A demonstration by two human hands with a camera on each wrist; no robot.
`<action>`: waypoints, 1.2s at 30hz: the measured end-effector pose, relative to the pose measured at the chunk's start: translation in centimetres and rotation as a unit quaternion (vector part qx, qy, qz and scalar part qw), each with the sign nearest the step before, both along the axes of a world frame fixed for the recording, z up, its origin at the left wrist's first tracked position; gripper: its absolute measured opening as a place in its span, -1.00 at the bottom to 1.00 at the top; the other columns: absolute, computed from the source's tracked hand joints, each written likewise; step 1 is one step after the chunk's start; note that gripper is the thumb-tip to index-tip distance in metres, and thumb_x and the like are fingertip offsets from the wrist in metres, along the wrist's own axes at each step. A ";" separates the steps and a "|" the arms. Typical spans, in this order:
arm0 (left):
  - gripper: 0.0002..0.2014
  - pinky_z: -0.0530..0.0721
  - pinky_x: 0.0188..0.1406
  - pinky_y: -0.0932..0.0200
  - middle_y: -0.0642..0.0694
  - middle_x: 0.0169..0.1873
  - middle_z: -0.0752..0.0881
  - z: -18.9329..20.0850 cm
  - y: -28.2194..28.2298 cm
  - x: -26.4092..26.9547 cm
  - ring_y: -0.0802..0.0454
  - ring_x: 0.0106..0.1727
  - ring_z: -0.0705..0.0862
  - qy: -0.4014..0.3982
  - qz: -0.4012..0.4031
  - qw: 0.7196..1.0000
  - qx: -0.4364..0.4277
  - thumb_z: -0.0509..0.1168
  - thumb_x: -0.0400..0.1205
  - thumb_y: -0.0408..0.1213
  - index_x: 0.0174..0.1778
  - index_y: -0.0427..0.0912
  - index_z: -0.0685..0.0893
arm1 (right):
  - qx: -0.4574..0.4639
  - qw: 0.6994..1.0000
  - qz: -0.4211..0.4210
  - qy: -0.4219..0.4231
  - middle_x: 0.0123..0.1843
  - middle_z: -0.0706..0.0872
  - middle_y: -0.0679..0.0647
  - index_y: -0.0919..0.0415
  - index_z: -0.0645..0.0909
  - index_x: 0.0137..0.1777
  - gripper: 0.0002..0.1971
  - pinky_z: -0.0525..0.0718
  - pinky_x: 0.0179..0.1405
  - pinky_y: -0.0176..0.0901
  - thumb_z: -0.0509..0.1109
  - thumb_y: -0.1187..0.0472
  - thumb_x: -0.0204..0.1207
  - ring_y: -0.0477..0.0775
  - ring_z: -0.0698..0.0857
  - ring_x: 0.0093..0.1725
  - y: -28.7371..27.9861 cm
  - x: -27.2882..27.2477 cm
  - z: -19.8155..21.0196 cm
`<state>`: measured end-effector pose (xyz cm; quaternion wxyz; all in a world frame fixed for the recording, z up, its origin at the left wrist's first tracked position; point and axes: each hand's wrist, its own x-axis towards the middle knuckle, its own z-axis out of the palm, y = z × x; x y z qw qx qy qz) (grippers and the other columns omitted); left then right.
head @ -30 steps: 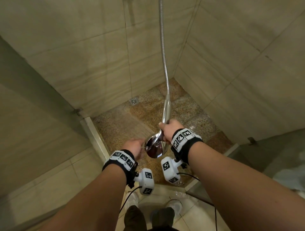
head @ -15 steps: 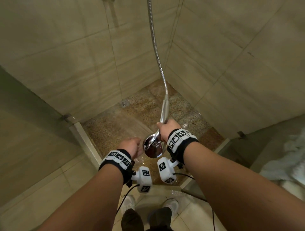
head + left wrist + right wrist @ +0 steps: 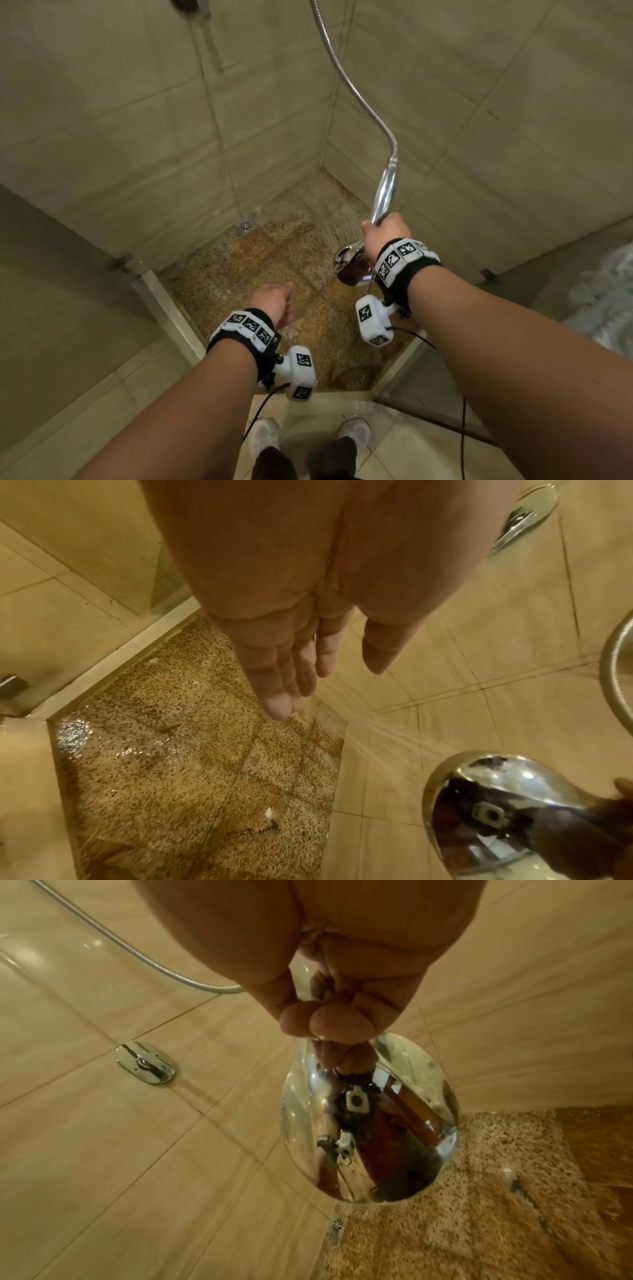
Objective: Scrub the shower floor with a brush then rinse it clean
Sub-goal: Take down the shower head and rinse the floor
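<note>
The job looks to be at the rinse part: the right hand [image 3: 385, 233] grips the shower head [image 3: 352, 262] spraying the wet floor [image 3: 260, 260], the left hand [image 3: 274, 303] hangs loose and empty, and no brush shows.
</note>
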<state>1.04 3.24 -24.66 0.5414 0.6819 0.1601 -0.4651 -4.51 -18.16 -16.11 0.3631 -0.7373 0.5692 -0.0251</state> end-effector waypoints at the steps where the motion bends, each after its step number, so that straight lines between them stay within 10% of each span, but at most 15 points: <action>1: -0.79 0.74 0.27 -0.22 -0.21 -0.07 0.67 0.2 -0.2 0.1 -0.15 -0.07 0.68 -0.006 -0.003 1.000 0.004 0.35 0.76 -0.21 0.20 -0.26 0.64 | -0.005 1.000 -0.007 -0.007 -0.02 0.72 0.15 0.27 0.48 0.33 -0.65 0.58 -0.24 -0.07 0.35 0.03 0.73 0.12 0.64 -0.28 -0.4 0.1 0.3; 15: -0.84 0.83 0.06 -0.20 -0.17 -0.02 0.72 4.9 -5.2 1.6 -0.20 -0.08 0.72 -0.055 -0.045 0.997 -0.001 0.41 0.71 -0.12 0.05 -0.13 0.65 | 0.000 1.000 0.006 -0.010 -0.18 0.62 0.06 0.27 0.47 0.28 -0.69 0.47 -0.52 -0.16 0.33 0.03 0.75 0.02 0.63 -0.34 -1.5 -2.4 5.7; 20: -0.81 0.73 -0.26 0.00 -0.16 0.02 0.72 6.3 -7.6 1.4 -0.15 -0.12 0.71 -0.053 -0.067 0.996 -0.017 0.42 0.71 -0.12 0.09 -0.14 0.64 | -0.008 0.999 -0.022 -0.024 -0.11 0.68 0.10 0.25 0.46 0.27 -0.69 0.74 -0.24 0.02 0.34 0.04 0.74 0.10 0.72 -0.24 -2.4 -3.9 7.5; 31: -0.86 0.80 0.14 -0.21 -0.18 0.05 0.74 7.2 -10.2 -1.2 -0.20 0.05 0.75 -0.061 -0.111 0.992 -0.031 0.42 0.70 -0.13 -0.07 -0.06 0.61 | -0.029 0.997 -0.074 0.008 0.07 0.72 0.19 0.31 0.41 0.36 -0.65 0.75 -0.09 0.01 0.31 0.07 0.75 0.22 0.77 -0.04 -4.6 -9.1 9.6; 36: -0.87 0.75 -0.06 -0.07 -0.17 0.05 0.72 7.1 -10.2 -2.2 -0.14 -0.11 0.70 -0.047 -0.114 0.991 -0.046 0.40 0.72 -0.14 -0.07 -0.06 0.61 | -0.070 0.993 -0.085 0.048 0.06 0.73 0.22 0.27 0.45 0.30 -0.68 0.69 -0.15 -0.02 0.32 0.06 0.72 0.27 0.77 -0.02 -5.9 -11.8 9.4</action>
